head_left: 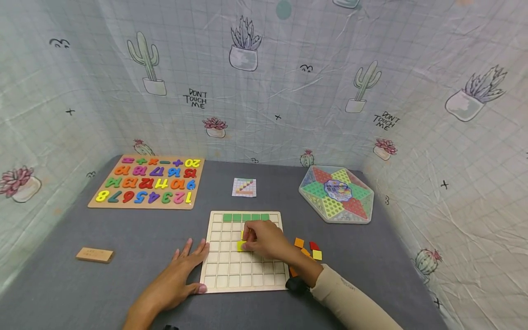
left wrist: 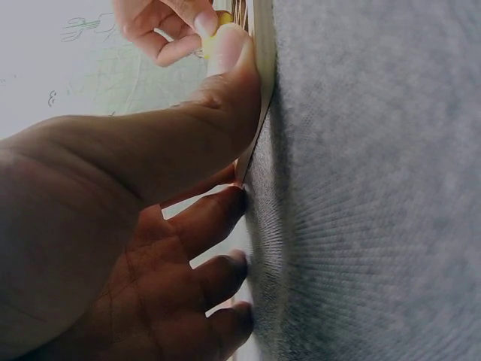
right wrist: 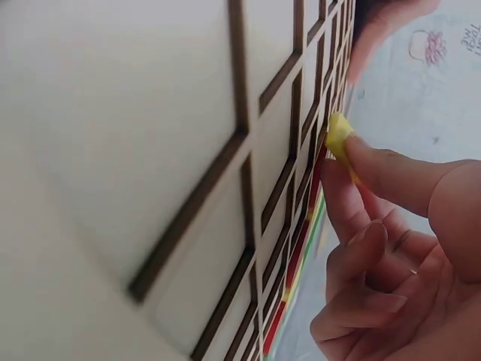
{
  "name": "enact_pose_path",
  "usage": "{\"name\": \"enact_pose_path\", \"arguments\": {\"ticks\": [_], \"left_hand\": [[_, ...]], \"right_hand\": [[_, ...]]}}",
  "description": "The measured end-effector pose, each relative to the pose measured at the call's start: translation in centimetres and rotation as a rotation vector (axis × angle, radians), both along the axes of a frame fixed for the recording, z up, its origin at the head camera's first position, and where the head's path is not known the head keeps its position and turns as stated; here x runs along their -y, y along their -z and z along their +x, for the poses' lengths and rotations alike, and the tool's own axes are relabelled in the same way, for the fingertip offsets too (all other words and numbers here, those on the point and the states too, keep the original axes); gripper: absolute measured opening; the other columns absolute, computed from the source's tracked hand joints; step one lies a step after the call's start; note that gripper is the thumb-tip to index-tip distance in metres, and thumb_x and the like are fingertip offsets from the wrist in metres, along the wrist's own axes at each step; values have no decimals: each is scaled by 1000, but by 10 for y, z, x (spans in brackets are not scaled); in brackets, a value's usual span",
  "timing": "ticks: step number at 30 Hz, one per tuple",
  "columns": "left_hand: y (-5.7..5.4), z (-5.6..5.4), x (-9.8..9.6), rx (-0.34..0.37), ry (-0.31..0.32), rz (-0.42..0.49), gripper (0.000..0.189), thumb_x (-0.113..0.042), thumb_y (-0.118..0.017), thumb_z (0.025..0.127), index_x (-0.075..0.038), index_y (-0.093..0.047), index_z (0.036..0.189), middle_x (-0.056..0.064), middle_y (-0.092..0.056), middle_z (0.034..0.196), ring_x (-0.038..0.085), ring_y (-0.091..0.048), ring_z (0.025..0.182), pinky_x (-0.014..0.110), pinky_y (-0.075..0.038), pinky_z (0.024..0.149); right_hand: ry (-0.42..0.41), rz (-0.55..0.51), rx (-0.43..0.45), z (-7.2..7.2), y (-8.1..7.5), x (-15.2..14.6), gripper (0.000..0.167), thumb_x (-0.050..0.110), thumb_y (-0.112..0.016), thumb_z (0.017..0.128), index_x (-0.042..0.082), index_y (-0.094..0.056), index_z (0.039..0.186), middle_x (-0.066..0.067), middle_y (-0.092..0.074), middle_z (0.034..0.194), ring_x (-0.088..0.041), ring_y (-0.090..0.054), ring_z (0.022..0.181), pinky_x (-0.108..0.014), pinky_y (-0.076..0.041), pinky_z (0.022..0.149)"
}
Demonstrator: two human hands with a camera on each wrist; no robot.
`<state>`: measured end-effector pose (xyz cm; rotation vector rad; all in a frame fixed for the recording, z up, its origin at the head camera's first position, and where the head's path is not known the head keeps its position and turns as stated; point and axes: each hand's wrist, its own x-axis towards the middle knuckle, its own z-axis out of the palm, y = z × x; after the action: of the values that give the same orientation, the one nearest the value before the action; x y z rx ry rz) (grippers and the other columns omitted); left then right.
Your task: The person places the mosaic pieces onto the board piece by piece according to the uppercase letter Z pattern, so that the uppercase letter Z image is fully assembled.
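Observation:
A light wooden grid board (head_left: 222, 270) lies on the grey tabletop, with a row of green tiles (head_left: 246, 217) in its far cells. My right hand (head_left: 266, 238) is over the middle of the board, pinching a yellow tile (right wrist: 338, 137) between thumb and finger. That tile appears tilted in the right wrist view, close to the grid. Another bit of yellow shows beside the fingers, mostly covered by the hand. At the board's left edge, my left hand (head_left: 175, 277) rests with fingers spread; its thumb (left wrist: 229, 53) touches the edge.
Loose orange, red and yellow pieces (head_left: 316, 255) lie right of the board, partly under my right forearm. Behind it is a small pattern card (head_left: 244, 187). A number board (head_left: 142, 206) stands back left, a hexagonal game box (head_left: 336, 192) back right, a wooden block (head_left: 95, 255) left.

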<state>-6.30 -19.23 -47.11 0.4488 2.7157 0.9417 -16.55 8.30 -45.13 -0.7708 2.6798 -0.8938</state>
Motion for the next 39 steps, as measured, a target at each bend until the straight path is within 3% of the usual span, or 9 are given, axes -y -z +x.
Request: {"name": "enact_pose_path", "arguments": {"ticks": [8,18,28,39], "left_hand": [[0,1,-1,-9,6,-6,100,-30,-90,80,-6,-41,163,17,-29,173,53,-12,162,79,-13,124],[0,-1,-1,-6,-4,-33,99,-29,-91,80,-7,-42,163,16,-28,174,52,-11,162,79,-13,123],[-3,-1,-2,-6,3,-5,99,-28,-91,80,-6,-41,163,17,-29,173,53,-10,162,79,-11,124],[-1,0,0,-13,12,-11,98,-29,-91,80,-5,-43,162,18,-29,173,54,-12,161,80,-13,122]], "right_hand": [[29,119,-19,-2,-1,16,19,29,-86,92,24,-68,87,12,-59,69,-4,-55,64,-24,-44,58],[0,161,-36,-6,0,22,16,31,-84,93,27,-70,88,12,-61,71,-6,-55,63,-25,-45,57],[22,224,-97,-5,-3,25,23,36,-89,87,26,-69,91,14,-60,73,-4,-55,67,-26,-46,61],[-14,228,-147,-5,0,28,26,38,-91,85,26,-68,82,15,-60,71,-2,-54,64,-24,-45,59]]}}
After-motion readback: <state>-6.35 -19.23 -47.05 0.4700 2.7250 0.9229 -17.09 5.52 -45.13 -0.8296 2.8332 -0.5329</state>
